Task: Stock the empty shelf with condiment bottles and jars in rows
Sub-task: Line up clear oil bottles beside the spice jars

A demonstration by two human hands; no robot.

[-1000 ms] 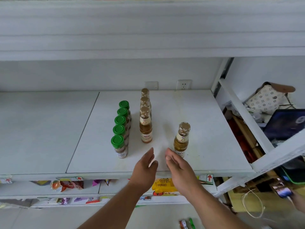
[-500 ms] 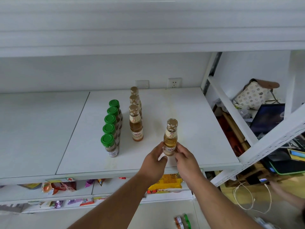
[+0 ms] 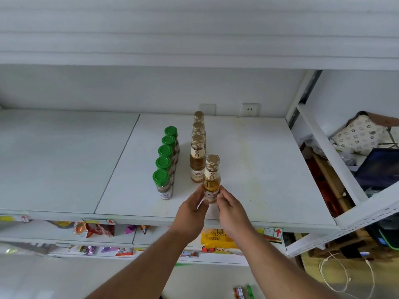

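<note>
Two hands are gripping one amber bottle (image 3: 211,180) at its lower body, the left hand (image 3: 191,209) curling its fingers against the left side and the right hand (image 3: 232,209) pinching the right side with thumb and fingers. That bottle is standing upright on the white shelf (image 3: 269,169), near the front edge, with a gold cap on top and a pale label around the neck. It is sitting just in front of, and slightly right of, a row of three matching bottles (image 3: 197,152) that is running straight back toward the rear wall. To the left of that row, five jars with green lids (image 3: 166,156) are forming a second row, also running front to back, with the nearest jar showing a white label. Both rows are occupying the right-hand shelf panel, close to the seam between the two panels. A wall socket (image 3: 249,109) is showing behind the shelf at the back. Below the shelf, snack packets (image 3: 95,229) are lying on a lower level, and a patterned cushion (image 3: 358,134) is resting off to the right beyond the shelf frame.
</note>
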